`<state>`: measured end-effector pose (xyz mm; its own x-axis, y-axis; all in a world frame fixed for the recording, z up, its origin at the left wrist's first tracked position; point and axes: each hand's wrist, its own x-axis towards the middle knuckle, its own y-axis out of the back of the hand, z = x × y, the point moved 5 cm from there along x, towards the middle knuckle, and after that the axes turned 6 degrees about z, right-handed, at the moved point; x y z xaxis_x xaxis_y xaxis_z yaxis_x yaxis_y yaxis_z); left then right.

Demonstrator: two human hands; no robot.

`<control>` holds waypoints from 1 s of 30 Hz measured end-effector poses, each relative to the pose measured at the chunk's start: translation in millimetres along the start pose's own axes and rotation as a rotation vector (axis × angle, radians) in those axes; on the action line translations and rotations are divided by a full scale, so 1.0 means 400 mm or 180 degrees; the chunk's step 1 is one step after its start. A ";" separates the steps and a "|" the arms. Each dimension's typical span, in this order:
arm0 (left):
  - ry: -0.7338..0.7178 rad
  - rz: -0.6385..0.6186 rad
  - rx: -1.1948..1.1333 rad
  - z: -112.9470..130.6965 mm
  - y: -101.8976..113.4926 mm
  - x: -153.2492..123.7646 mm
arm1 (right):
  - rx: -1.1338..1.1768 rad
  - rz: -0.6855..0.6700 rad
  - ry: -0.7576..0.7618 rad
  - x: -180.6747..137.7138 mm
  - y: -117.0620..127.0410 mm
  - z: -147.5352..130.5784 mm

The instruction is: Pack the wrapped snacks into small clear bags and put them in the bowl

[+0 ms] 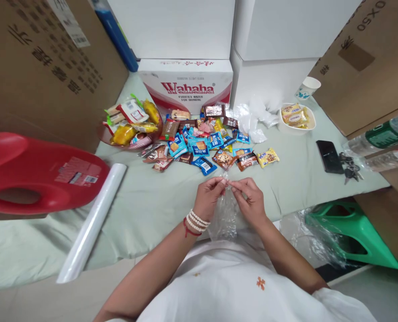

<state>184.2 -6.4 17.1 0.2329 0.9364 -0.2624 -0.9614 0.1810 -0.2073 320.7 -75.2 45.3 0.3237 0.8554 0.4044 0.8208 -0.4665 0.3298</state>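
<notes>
Snack pile ahead, free cloth rightward (phone beyond)

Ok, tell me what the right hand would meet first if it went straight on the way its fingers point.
Most likely the left hand: the fingers of the right hand point towards its fingertips, with the clear plastic bag pinched there. Whether the fingertips touch is unclear.

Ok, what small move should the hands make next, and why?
Probably ease the left hand and right hand slightly apart to work the clear plastic bag open: both pinch its top end close together, no snack can be made out inside it, and loose wrapped snacks lie just beyond.
</notes>
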 end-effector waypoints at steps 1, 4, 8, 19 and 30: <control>-0.0035 0.0030 0.0040 0.001 0.002 -0.002 | 0.0114 -0.0002 -0.0173 0.002 0.001 0.003; -0.0321 0.0032 0.0283 0.016 -0.004 -0.013 | 0.0265 0.0176 -0.0695 0.014 0.003 0.015; -0.0698 0.0100 0.0451 0.037 -0.011 -0.028 | 0.0387 0.0336 -0.0921 0.038 -0.011 0.022; 0.0368 0.0509 -0.1554 0.034 0.137 0.029 | 0.2098 0.0956 -0.2006 0.061 0.000 0.045; 0.1213 0.0521 -0.1839 -0.002 0.118 -0.021 | 0.2839 0.0298 -0.2087 0.041 -0.149 -0.057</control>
<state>137.1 -6.1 8.7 0.2286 0.7487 -0.6222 -0.7814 -0.2401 -0.5760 266.5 -38.3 51.7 0.3720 0.9016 -0.2208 0.7392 -0.4316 -0.5171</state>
